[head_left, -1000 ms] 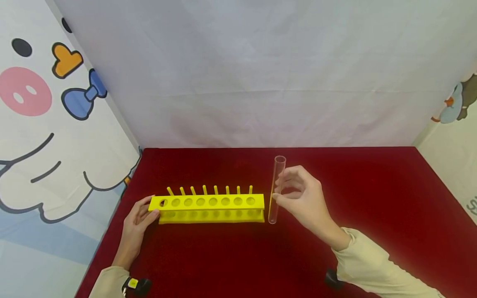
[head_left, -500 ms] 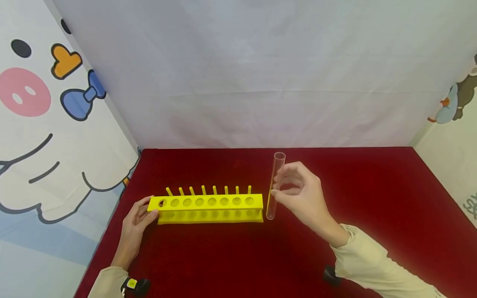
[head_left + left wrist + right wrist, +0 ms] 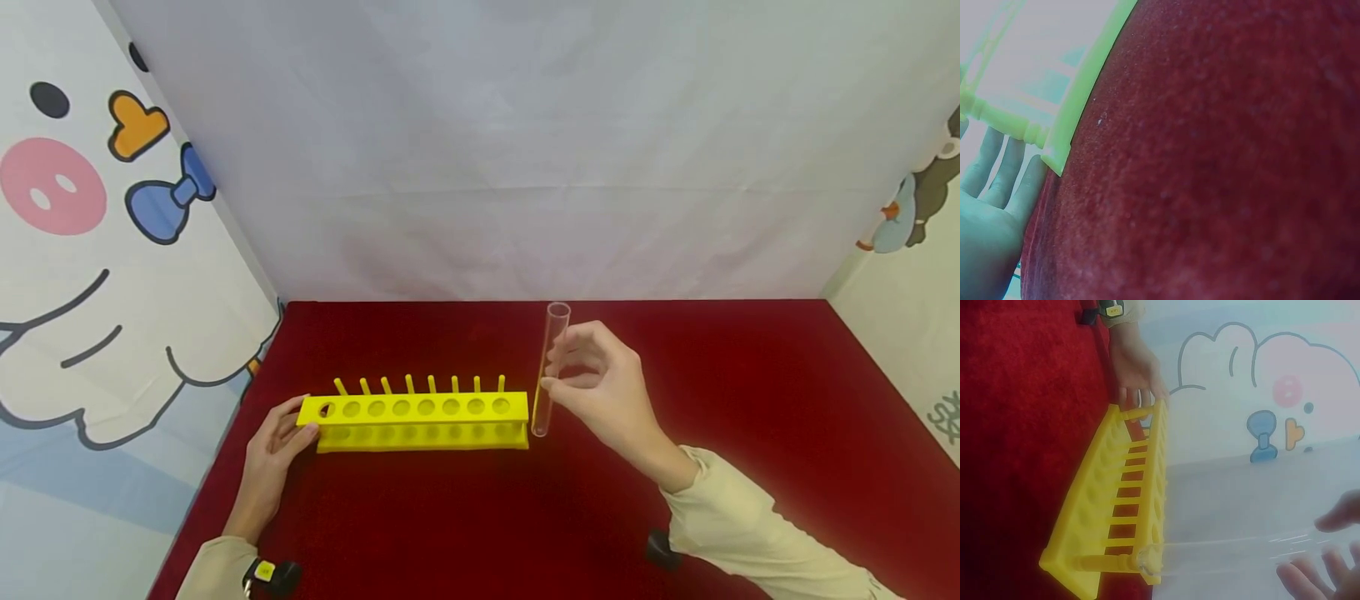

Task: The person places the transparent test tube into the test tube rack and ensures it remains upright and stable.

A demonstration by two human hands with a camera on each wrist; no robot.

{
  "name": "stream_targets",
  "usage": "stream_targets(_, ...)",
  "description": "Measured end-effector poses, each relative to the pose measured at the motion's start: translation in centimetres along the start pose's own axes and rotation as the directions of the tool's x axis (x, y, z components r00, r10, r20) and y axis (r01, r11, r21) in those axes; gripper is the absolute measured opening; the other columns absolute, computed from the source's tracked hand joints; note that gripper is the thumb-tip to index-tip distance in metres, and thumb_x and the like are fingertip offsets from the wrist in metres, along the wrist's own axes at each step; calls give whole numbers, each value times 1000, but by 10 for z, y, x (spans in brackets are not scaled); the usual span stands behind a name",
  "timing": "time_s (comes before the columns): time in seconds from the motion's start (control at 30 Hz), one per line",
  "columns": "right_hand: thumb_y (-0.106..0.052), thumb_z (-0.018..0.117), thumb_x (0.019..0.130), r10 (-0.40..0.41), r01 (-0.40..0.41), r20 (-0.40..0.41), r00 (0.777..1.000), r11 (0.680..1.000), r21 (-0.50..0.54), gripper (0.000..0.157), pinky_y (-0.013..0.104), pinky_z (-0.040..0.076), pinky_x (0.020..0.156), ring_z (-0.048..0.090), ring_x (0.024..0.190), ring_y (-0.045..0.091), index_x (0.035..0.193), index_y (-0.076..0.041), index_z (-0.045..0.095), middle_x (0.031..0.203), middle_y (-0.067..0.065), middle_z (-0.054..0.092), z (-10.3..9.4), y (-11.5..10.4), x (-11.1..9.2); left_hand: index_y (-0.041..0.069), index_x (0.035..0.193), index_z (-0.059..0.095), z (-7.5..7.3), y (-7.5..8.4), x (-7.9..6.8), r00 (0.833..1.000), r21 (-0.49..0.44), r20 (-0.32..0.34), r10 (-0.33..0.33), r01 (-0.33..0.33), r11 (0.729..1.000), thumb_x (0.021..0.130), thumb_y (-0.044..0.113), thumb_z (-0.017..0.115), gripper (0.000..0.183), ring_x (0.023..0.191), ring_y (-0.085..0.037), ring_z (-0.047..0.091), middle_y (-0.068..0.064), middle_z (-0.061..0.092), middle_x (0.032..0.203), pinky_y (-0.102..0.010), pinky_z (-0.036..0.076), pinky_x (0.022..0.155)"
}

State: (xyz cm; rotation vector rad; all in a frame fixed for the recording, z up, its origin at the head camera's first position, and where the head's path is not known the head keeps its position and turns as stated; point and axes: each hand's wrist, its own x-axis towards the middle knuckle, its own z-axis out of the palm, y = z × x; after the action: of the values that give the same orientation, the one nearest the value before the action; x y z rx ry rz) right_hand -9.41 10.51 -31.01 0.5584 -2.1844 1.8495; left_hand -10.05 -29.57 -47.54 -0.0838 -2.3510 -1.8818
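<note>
A yellow test tube rack (image 3: 414, 421) stands on the red cloth, with a row of round holes along its top and several pegs behind. My left hand (image 3: 268, 462) grips its left end, thumb in front; in the left wrist view the fingers (image 3: 1007, 178) touch the end post. To the right of the rack, my right hand (image 3: 611, 396) pinches a clear glass test tube (image 3: 552, 335) between thumb and fingers. The tube is nearly upright, leaning a little, its bottom beside the rack's right end. In the right wrist view the tube's bottom (image 3: 1149, 557) overlaps the rack's near end.
Red cloth (image 3: 420, 525) covers the table. A pale curtain (image 3: 525, 150) hangs behind it, and a cartoon-printed panel (image 3: 112, 317) stands at the left. Black wrist cameras (image 3: 285, 577) sit below both wrists.
My right hand has moved slightly left and up with the test tube, bringing it closer to the rack's right end. The left hand and the rack have stayed in place.
</note>
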Motion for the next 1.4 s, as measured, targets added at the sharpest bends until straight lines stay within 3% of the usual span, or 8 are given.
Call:
stream_targets(0.2,13,66,68,-8,8,1,1000,1000,-2,34,34,51,63,58,73,35,96,7,47,87,24,56,1,-1,3,8,132,35,2,7,-2,1000,7,1,-3,3,1000,90,13,49,45,103,-19,51,-18,47,120,-14,42,79)
stream_targets(0.37,13,65,68,-21,21,5,1000,1000,-7,34,34,51,64,58,74,35,96,7,47,87,23,56,2,0,6,6,132,35,6,19,-5,1000,17,-4,6,-5,1000,90,13,49,44,101,-12,52,-9,50,117,-13,42,79)
stream_targets(0.5,12,65,68,-25,25,4,1000,1000,-17,34,36,51,64,58,75,35,97,7,47,87,23,56,3,0,8,6,131,35,7,23,-6,1000,14,-4,7,-7,1000,90,13,49,44,102,-13,52,-15,49,118,-13,41,79)
stream_targets(0.7,12,65,69,-29,29,2,1000,999,-20,33,36,51,64,58,76,36,96,7,47,88,23,56,3,1,11,6,132,34,7,24,-6,1000,17,-1,5,-5,1000,90,14,48,44,102,-15,51,-23,45,120,-13,41,79)
stream_targets(1.17,12,65,69,-29,29,-6,1000,1000,12,33,35,51,64,57,75,36,96,6,48,88,22,55,9,4,16,6,132,35,7,22,-7,1000,39,-5,3,-3,999,90,15,49,45,101,-11,52,-20,47,118,-13,41,79)
stream_targets(1.4,6,69,69,-58,58,-1,998,998,38,34,35,51,63,59,75,27,97,-1,49,88,14,56,9,24,20,6,131,36,7,22,-5,1000,17,-10,9,-9,1000,89,13,50,45,102,-18,52,-24,46,117,-14,42,78)
